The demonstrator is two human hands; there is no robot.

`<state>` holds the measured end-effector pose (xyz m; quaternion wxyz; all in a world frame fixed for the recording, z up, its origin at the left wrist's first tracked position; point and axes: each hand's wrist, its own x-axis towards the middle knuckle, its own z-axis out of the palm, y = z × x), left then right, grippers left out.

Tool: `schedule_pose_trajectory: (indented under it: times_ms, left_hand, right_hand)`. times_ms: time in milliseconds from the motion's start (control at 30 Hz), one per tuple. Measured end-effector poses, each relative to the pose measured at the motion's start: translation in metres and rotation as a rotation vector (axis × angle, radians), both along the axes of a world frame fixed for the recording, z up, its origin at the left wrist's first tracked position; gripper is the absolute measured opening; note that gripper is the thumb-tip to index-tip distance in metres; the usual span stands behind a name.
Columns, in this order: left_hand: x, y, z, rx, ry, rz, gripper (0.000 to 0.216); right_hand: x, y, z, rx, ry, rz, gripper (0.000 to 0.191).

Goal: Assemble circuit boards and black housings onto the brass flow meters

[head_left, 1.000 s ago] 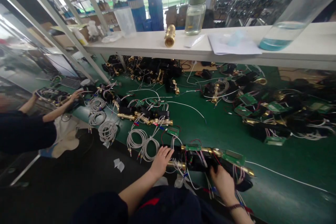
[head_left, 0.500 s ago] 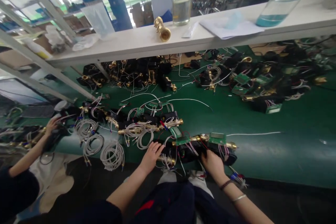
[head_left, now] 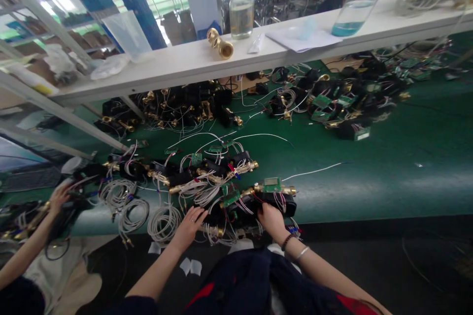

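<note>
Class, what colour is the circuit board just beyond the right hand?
The circuit board is green, best seen in the head view.

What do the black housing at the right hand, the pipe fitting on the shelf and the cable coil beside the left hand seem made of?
Black housing: probably moulded plastic, from its smooth, dark faces; coated metal is possible.
Pipe fitting: likely bare brass, given its shiny golden gleam.
Cable coil: matte grey sheathing, perhaps plastic, judging by its even, rounded loops.
</note>
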<state>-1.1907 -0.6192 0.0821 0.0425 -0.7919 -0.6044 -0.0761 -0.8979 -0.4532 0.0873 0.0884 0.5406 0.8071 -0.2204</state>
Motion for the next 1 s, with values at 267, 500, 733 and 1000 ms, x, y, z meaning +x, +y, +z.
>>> schedule_pose_trajectory:
  times_ms: [267,500,733,1000]
  left_hand:
    - [-0.007,0.013,-0.006,-0.003,0.022,0.011,0.063]
    - [-0.035,0.043,-0.005,0.004,0.015,0.053,0.061]
    - [-0.016,0.035,-0.008,0.061,-0.022,0.183,0.063]
    - [0.028,0.022,-0.01,0.219,-0.071,0.427,0.067]
  right_hand:
    - [0.002,0.005,0.004,0.013,0.034,-0.052,0.017]
    - [0.014,0.005,0.007,0.04,0.045,-0.092,0.011]
    - [0.027,0.004,0.003,0.034,0.054,-0.107,0.015]
    - [0.007,0.004,-0.005,-0.003,0.148,-0.163,0.019]
